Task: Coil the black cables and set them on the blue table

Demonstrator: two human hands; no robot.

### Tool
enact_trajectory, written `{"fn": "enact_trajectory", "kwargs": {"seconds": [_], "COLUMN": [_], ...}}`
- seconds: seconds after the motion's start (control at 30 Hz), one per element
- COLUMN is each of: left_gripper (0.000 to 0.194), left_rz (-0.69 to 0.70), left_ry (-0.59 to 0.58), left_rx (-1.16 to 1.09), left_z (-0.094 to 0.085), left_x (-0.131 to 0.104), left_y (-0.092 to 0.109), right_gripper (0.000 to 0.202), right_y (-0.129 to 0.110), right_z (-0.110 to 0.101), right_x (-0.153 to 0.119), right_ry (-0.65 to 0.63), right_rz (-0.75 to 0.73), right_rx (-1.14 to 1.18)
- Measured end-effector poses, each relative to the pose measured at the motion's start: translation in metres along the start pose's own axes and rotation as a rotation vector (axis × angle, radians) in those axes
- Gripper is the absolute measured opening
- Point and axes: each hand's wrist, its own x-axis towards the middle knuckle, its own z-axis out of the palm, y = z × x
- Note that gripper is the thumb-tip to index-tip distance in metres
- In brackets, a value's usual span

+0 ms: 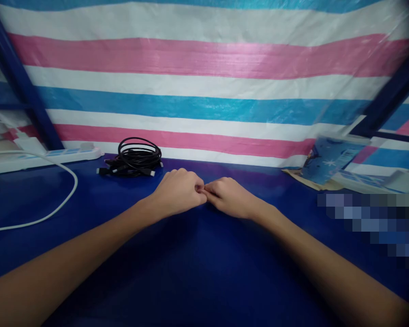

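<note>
Black cables (141, 160) lie coiled near left hand (177, 193), its curled fingertips meeting those of right hand (232, 198), any grasped item indiscernible.

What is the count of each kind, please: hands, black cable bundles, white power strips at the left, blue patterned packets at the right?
Hands, left hand and right hand: 2
Black cable bundle: 1
White power strip: 1
Blue patterned packet: 1
Total: 5
</note>
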Motion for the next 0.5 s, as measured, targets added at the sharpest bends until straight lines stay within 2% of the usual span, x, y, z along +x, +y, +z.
{"fn": "enact_trajectory", "kwargs": {"seconds": [0.27, 0.5], "left_gripper": [0.022, 0.019], "left_rz": [0.031, 0.075], "left_ry": [-0.013, -0.096], "left_rx": [-0.048, -0.12], "left_z": [0.008, 0.003], "left_x": [0.007, 0.005], "left_y": [-0.012, -0.009], "right_gripper": [0.033, 0.031], "right_y": [-0.001, 0.0], "right_z": [0.0, -0.002], "right_x": [0.001, -0.001], "right_ry": [-0.014, -0.027], "right_rz": [-0.011, -0.005], "right_rx": [0.013, 0.026]}}
